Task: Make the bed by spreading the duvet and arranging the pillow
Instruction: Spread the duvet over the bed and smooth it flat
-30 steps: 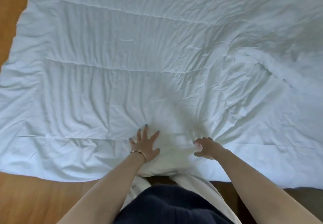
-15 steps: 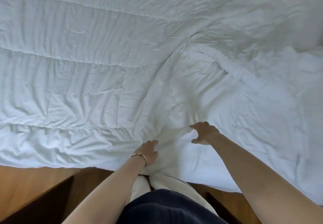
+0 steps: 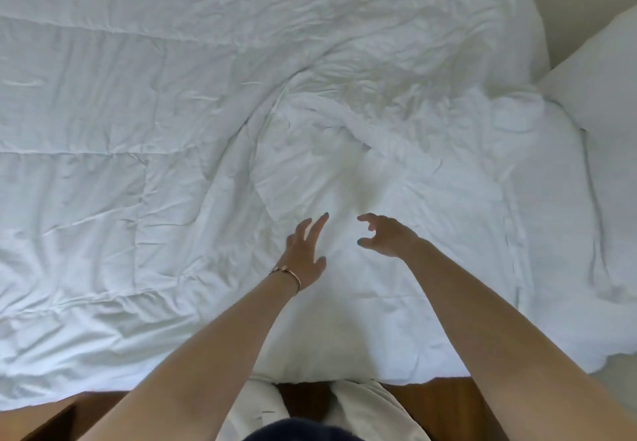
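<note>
Duvet lies spread over the bed with a rumpled ridge near the pillow, so left hand and right hand hover above it, fingers loose, holding nothing, likely poised to smooth it.

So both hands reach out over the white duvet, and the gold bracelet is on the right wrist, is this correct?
Not quite. The bracelet is on the left wrist, not the right, as the head view shows. The rest is right: the left hand and the right hand both reach out over the white duvet.
</note>
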